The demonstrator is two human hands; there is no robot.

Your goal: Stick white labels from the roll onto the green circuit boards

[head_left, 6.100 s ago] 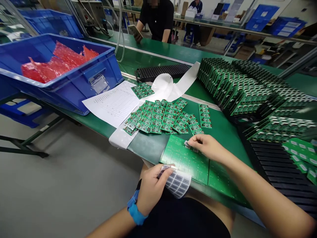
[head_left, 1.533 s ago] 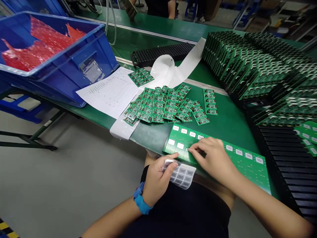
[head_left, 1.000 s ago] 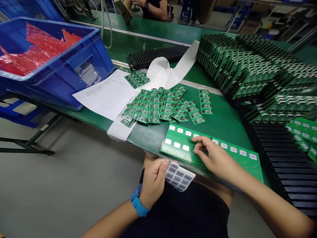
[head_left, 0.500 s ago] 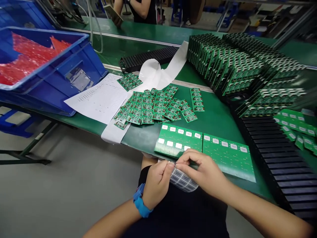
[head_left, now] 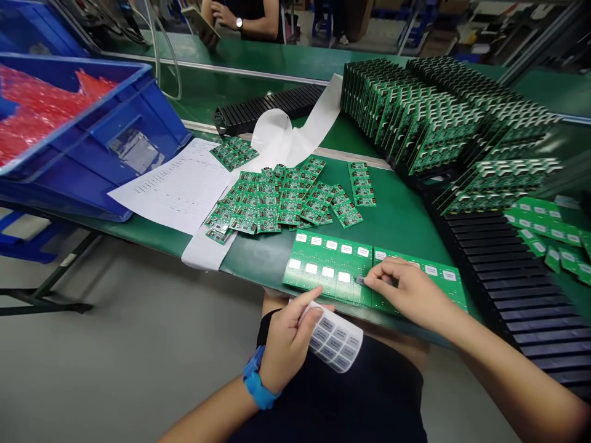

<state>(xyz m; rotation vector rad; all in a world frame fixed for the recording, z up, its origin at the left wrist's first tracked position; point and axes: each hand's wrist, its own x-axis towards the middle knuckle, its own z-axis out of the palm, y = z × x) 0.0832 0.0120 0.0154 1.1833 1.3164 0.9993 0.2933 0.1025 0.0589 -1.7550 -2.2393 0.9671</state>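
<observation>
My left hand (head_left: 289, 338) is closed on a sheet of printed labels (head_left: 337, 338), which curls over my lap below the table edge. Between the fingertips of my right hand (head_left: 406, 286) is a small label (head_left: 361, 280), held at the lower right corner of the left green circuit board panel (head_left: 309, 280). White labels sit in two rows on that panel. Partly under my right hand lies a second green panel (head_left: 455, 292), with a row of labels along its far edge. A blue band circles my left wrist.
Small circuit boards (head_left: 263, 203) lie heaped beyond the panels, beside a printed paper (head_left: 180, 184). A blue crate (head_left: 152, 129) with red plastic stands left. Black racks (head_left: 521, 289) with upright boards (head_left: 415, 117) line the right. Across the table, another person holds a tablet-like object (head_left: 201, 23).
My right hand has moved from the label sheet up to the left panel, carrying a label. My left hand keeps the sheet, now more fully visible. The view has shifted slightly.
</observation>
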